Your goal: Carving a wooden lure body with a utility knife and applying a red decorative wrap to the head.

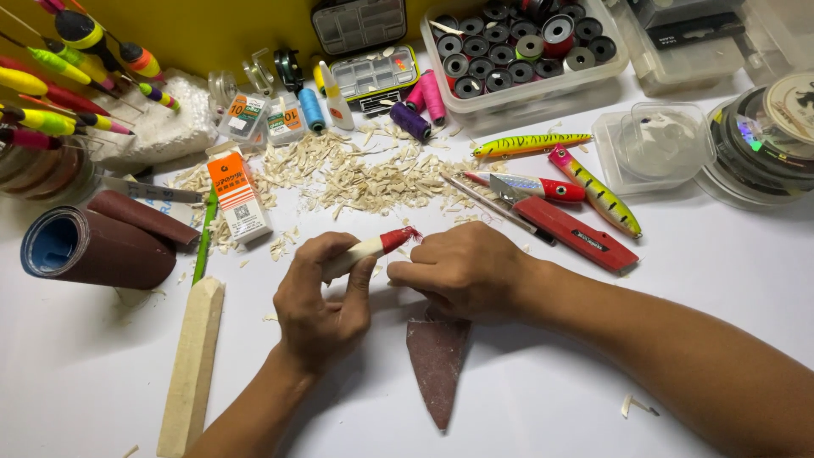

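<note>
Forearms come in from the bottom edge, and both hands meet at the centre of the frame over the white worktop (543, 399). Left hand (322, 301) has its fingers closed around a pale carved wooden lure body (360, 252), holding it tilted up to the right, its red-painted tip (397, 239) poking out above the knuckles. Right hand (458, 267) sits just beside that tip, fingers curled tight; it looks as if they pinch something fine at the red end, perhaps thread, but it is too small to tell. My read: this is a finishing step on the lure's tip, and what it calls for is a steady left grip and small, careful work from the right.

Just under the right hand lies a pointed scrap of brown sandpaper (437, 365). Lower left, a squared balsa stick (193, 365) lies on the worktop. Left of centre, a sandpaper roll (97, 246) and an orange-and-white box (238, 197). Above the hands, a spread of wood shavings (365, 174). Right of centre, a red utility knife (570, 229), a red-and-silver lure (543, 187) and two finished green-yellow lures (530, 142). Top of frame, thread spools (421, 106) and a clear tub of line spools (517, 51); upper left, bright fishing floats (68, 76).
</note>
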